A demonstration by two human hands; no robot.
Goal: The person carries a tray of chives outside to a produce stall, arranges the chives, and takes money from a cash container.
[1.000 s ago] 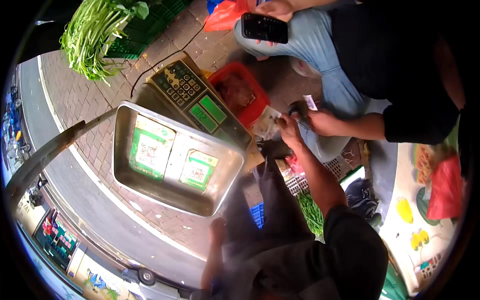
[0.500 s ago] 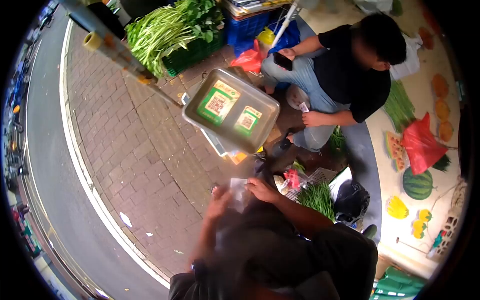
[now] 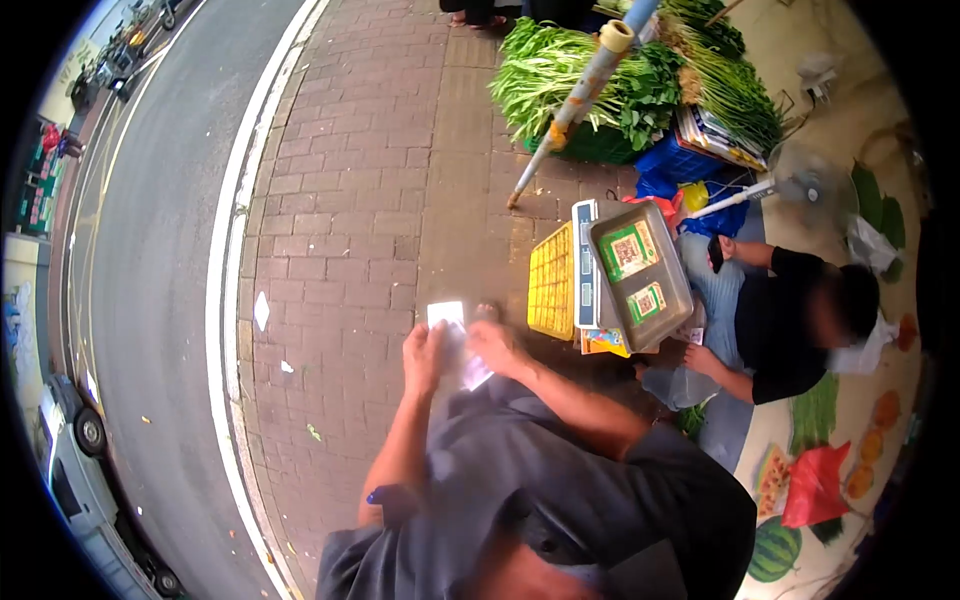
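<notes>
My left hand grips the near side of some pale, paper-like notes in front of my body. My right hand closes on their other side, blurred by motion. A pinkish part of the papers shows below, between both hands. Right of my hands, a metal tray with two green-and-white code cards lies on a scale. Beside the tray sits a person in a black shirt, with a phone in one hand and a note near the other.
A yellow crate stands left of the scale. A rusty pole slants past leafy greens. A fan is at the upper right, a red bag at the lower right. The road runs along the left.
The view has swung, so the scale and seated person now appear farther right. My hands have moved away from the seated person and hold the papers before my body.
</notes>
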